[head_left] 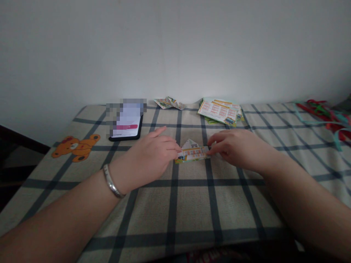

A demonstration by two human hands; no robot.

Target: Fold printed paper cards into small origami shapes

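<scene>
A small printed sheet of paper, folded to a point at its far side with a band along its near edge, lies on the checked tablecloth. My left hand holds the left end of this folded paper; its fingertips press there while one finger sticks out away from it. At the right end, my right hand pinches the paper between thumb and forefinger, with the other fingers curled. The underside of the paper is hidden. A silver bangle circles my left wrist.
Beyond my left hand lies a phone with its screen lit. Folded paper pieces and a stack of printed cards rest near the wall. A bear cutout is at the left; red and green ribbons lie at the right.
</scene>
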